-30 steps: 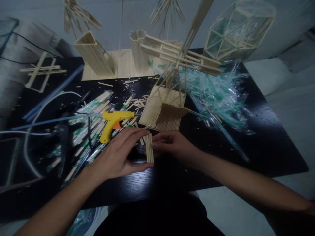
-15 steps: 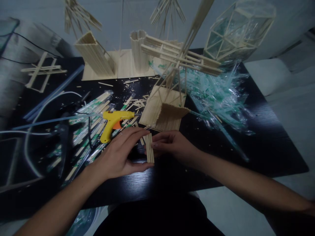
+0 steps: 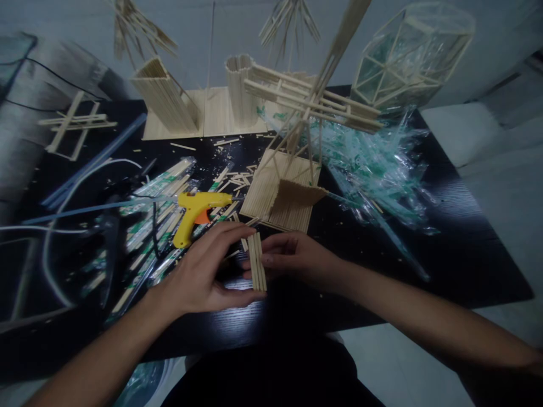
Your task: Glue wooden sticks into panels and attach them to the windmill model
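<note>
A short row of wooden sticks (image 3: 257,261) stands side by side on the black table (image 3: 445,249), near its front edge. My left hand (image 3: 203,271) holds the row from the left, thumb at its lower end and fingers curved over its top. My right hand (image 3: 292,257) presses against the row's right side with its fingers together. A yellow glue gun (image 3: 199,208) lies just left of my left hand, nozzle pointing right.
A flat stick panel with a tilted piece (image 3: 284,195) and a tall stick frame lies behind the hands. Stick towers (image 3: 163,96) and a faceted stick cage (image 3: 407,53) stand at the back. Crumpled clear wrappers (image 3: 373,164) spread right; wrapped sticks and cables lie left.
Both hands and the stick row have shifted slightly toward the front edge. The view has dipped a little. Both hands keep their hold.
</note>
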Demonstrator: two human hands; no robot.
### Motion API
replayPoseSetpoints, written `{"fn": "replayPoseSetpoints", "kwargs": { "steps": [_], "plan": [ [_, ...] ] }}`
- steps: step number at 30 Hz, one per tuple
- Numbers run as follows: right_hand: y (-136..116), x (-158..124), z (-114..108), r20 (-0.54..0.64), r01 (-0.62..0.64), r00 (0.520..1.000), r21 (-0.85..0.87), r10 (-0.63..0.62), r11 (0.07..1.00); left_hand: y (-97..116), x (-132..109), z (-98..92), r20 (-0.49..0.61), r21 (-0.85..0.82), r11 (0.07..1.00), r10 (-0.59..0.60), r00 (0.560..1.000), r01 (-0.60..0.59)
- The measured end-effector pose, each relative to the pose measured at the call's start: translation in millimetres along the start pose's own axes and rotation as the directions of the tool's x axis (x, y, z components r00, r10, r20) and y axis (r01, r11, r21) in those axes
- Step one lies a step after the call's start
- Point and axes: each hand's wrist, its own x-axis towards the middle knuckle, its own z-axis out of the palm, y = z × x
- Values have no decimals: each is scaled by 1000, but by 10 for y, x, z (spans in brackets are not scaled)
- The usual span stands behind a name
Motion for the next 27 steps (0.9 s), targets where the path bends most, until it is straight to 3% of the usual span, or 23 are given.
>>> {"fn": "replayPoseSetpoints", "kwargs": {
  "steps": [3, 14, 27],
  "plan": [
    [-9, -4, 19, 15, -1, 1000, 2, 1, 1000, 9, 4, 0, -18, 7, 1000, 16, 1000, -16],
    [-41, -14, 49, -116, 21, 993, -128, -36, 992, 0, 3, 24, -31, 52, 999, 4, 1000, -3],
    [-41, -7, 56, -107, 35, 993, -109, -47, 993, -15, -25, 18, -10, 59, 998, -3, 1000, 3]
  ]
}}
